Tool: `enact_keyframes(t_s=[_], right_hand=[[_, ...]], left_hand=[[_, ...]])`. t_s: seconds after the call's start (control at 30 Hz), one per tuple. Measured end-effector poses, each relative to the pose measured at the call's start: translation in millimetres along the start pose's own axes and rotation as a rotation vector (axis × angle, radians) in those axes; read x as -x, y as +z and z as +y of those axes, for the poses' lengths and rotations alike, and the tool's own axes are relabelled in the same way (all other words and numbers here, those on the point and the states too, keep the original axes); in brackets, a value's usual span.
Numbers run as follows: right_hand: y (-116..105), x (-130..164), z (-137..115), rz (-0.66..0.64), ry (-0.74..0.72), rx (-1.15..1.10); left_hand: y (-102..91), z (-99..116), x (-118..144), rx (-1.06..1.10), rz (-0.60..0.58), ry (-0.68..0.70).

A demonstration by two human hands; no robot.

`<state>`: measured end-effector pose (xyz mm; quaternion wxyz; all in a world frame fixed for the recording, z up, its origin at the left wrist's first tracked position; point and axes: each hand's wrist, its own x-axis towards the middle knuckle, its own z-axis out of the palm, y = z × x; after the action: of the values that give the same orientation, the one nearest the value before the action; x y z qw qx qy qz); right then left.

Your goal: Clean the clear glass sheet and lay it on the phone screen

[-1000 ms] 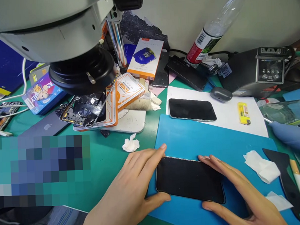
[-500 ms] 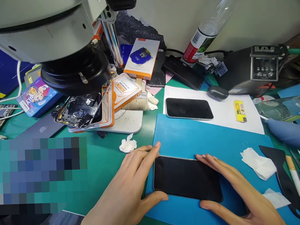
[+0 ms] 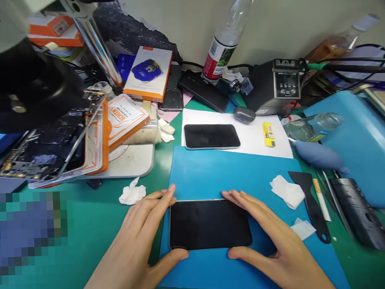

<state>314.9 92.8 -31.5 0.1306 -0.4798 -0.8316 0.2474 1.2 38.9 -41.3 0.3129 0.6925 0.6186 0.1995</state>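
Both hands [image 3: 142, 243] [image 3: 265, 239] clasp black phone [image 3: 209, 224]; box reads "SCREEN" [image 3: 123, 115].

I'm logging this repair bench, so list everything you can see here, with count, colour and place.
phone: 1, black screen, on blue mat, between both hands
blue mat: 1, blue, bench front
second phone: 1, black, on white sheet
white sheet: 1, white, behind mat
lighter: 1, yellow, on sheet
tissue wads: several, white, on mat's right side and left of it
scraper: 1, black, right of mat
spray bottle: 1, clear with a red label, rear wall
microscope: 1, black and grey, upper left
left hand: fingers on phone's left edge
right hand: fingers on phone's right edge
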Motion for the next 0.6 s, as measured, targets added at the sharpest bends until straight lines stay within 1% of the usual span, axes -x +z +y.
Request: enact_keyframes(t_s=[0.13, 0.23, 0.43, 0.6], right_hand=[[-1.2, 0.3, -0.9, -0.012, 0.027, -0.044], [-3.7, 0.7, -2.7, 0.002, 0.045, -0.079], [-7.2, 2.5, -3.5, 0.030, 0.093, -0.129], [-5.6, 4.2, -1.8, 0.067, 0.132, -0.134]], left_hand=[[1.6, -7.2, 0.5, -0.045, 0.037, 0.056], [2.1, -8.9, 0.4, -0.066, 0.041, 0.066], [3.3, -3.0, 2.1, -0.051, 0.047, 0.014], [2.6, -8.3, 1.2, -0.095, 0.055, 0.111]])
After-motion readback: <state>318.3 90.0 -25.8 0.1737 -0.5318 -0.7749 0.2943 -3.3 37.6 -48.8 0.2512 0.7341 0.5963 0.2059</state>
